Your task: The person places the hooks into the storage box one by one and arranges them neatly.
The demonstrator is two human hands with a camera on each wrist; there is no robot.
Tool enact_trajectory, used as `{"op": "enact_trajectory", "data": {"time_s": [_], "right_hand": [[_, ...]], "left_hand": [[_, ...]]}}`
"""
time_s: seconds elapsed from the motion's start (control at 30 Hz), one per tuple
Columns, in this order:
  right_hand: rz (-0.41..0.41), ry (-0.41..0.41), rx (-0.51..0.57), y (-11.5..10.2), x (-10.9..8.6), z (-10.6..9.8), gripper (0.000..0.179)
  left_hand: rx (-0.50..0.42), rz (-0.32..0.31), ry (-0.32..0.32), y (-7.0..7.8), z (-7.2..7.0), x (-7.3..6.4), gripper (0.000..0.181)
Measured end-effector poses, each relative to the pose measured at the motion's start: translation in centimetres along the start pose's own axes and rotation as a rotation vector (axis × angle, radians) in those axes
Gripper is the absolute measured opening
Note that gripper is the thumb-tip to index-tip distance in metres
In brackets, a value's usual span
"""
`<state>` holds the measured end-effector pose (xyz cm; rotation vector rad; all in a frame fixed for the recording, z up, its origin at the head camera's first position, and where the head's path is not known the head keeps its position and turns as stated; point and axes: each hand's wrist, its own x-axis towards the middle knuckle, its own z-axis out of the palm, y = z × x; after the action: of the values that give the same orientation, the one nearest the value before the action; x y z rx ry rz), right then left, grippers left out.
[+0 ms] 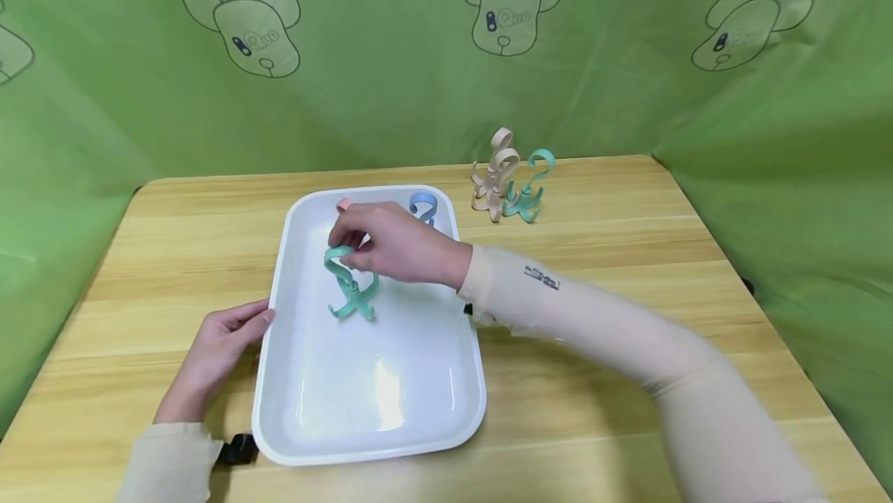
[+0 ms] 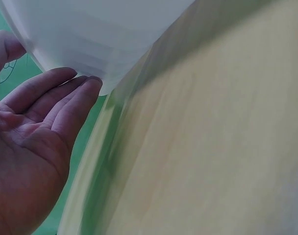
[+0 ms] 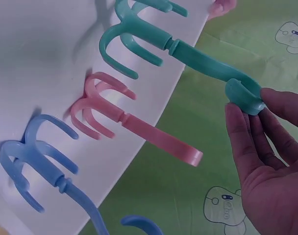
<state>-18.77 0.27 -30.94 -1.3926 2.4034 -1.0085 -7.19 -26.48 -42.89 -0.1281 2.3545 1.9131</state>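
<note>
My right hand [image 1: 398, 239] pinches the curled top of a green multi-pronged hanging hook [image 3: 144, 32] between thumb and fingers. The hook's prongs point down over the white tray [image 1: 349, 425], near its middle left. Beyond that hand, a pink hook [image 3: 110, 105] and a blue hook [image 3: 36, 161] stand inside the far end of the tray, partly covered by the hand in the head view. At the tray's left side, my left hand [image 1: 223, 344] holds the edge, thumb at the rim and fingers against the outer wall.
Two pale pink hooks [image 1: 495, 177] and another green hook [image 1: 525, 197] stand on the wooden table [image 1: 628, 270] behind and right of the tray. A green cloth [image 1: 391, 84] with bear-head drawings hangs behind the table and along its sides.
</note>
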Motion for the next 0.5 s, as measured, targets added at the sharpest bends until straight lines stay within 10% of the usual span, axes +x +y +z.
{"op": "enact_trajectory", "data": {"time_s": [0.5], "right_hand": [[0.015,-0.021,-0.013,0.98,0.8,1.12,0.013]], "left_hand": [[-0.01,-0.001,-0.001,-0.01,-0.02,0.02,0.045]]}}
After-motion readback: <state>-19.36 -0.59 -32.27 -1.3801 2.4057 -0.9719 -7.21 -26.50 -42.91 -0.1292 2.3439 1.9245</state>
